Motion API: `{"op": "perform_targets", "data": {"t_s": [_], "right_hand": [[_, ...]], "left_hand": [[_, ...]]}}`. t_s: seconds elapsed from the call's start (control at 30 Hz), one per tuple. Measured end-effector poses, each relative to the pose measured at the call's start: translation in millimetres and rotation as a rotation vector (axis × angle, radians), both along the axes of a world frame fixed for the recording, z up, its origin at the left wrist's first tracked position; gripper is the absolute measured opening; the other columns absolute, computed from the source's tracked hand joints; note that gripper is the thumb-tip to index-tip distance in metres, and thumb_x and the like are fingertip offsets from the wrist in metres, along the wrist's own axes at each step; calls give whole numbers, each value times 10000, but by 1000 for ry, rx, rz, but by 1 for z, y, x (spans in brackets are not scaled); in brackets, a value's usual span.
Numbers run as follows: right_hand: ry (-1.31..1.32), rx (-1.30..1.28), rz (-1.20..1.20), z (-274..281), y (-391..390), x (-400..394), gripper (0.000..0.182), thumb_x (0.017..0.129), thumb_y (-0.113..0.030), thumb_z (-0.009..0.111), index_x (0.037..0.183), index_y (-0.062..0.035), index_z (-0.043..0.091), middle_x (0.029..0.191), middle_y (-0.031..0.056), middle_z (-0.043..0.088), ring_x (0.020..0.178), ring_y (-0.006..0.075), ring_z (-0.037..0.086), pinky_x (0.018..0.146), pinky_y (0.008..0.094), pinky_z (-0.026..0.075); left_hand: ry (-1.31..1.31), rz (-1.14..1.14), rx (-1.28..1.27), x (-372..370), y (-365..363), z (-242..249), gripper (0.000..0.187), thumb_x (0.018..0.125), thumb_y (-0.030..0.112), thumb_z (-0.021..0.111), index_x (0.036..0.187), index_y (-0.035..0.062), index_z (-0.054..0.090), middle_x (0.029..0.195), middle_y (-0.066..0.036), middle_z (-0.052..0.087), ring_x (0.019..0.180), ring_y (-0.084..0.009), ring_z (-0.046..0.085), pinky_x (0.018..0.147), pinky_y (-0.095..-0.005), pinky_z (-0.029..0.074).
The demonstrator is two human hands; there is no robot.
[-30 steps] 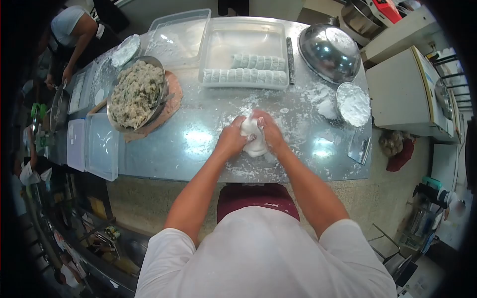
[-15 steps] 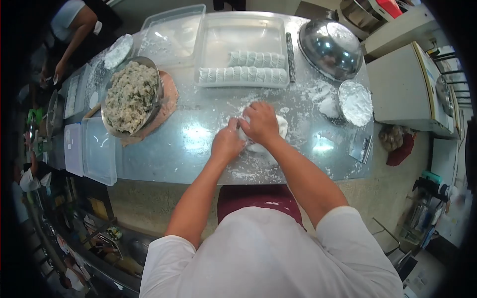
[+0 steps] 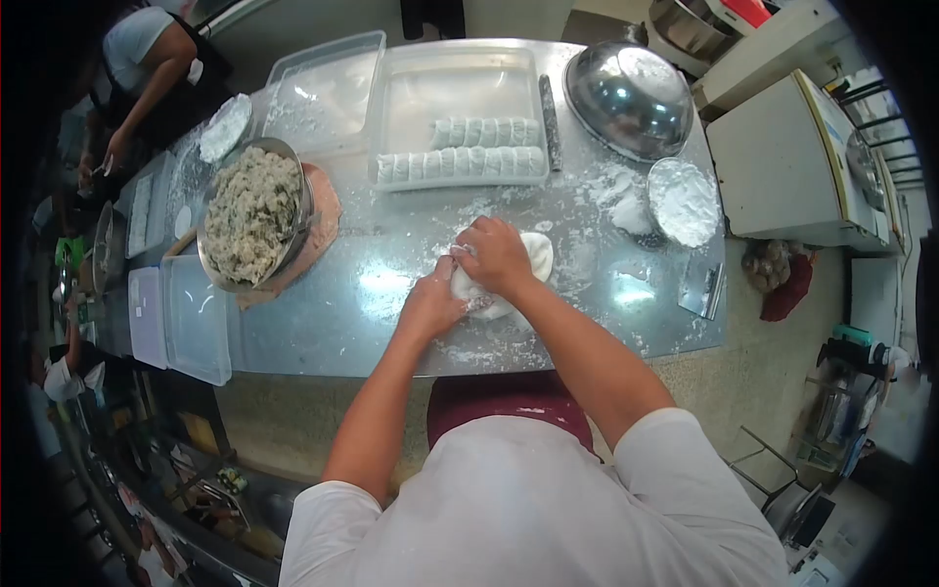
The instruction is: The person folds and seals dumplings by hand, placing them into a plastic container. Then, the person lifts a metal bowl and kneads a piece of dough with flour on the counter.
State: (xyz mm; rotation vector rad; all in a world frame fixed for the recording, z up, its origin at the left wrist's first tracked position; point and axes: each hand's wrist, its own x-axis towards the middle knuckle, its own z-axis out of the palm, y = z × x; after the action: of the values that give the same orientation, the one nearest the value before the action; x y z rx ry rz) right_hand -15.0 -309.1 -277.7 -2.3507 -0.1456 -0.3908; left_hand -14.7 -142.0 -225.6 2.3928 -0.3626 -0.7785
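A soft white piece of dough (image 3: 539, 256) lies on the floured steel table in front of me. My right hand (image 3: 496, 255) is over its left part, fingers curled down onto it. My left hand (image 3: 431, 301) holds the dough's near left edge, with the thumb up close to the right hand's fingers. Both hands partly hide the dough, and what the fingertips pinch is covered. Beyond the hands stands a clear plastic tray (image 3: 460, 184) with two rows of white pleated dumplings (image 3: 460, 164).
To the left is a metal bowl of chopped filling (image 3: 252, 215) on brown paper (image 3: 318, 207). A flour bowl (image 3: 683, 203) and an upturned steel bowl (image 3: 628, 101) stand at right. Plastic lids (image 3: 196, 318) lie at the left edge. A co-worker's arm (image 3: 147, 98) shows at upper left.
My view has shifted a little, so the table sits lower and further left. My right hand has closed down on the dough, and more of the dough shows to its right.
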Motion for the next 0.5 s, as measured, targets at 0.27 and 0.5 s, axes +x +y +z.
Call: {"op": "perform_targets", "data": {"t_s": [0.27, 0.5], "right_hand": [[86, -439, -480, 82, -217, -58, 397, 862, -128, 707, 1244, -28, 664, 1135, 213, 651, 1065, 393, 616, 985, 458, 481], [556, -671, -539, 76, -288, -62, 386, 850, -193, 741, 1218, -86, 696, 1081, 244, 675, 1021, 408, 681, 876, 481, 546]], "left_hand": [[-311, -97, -138, -6, -44, -1, 636, 737, 246, 876, 1246, 0, 585, 1098, -197, 629, 1065, -404, 620, 913, -470, 517], [-340, -188, -187, -31, -61, 4, 473, 756, 116, 820, 1167, 23, 605, 1054, -187, 645, 1004, -394, 647, 857, -460, 531]]}}
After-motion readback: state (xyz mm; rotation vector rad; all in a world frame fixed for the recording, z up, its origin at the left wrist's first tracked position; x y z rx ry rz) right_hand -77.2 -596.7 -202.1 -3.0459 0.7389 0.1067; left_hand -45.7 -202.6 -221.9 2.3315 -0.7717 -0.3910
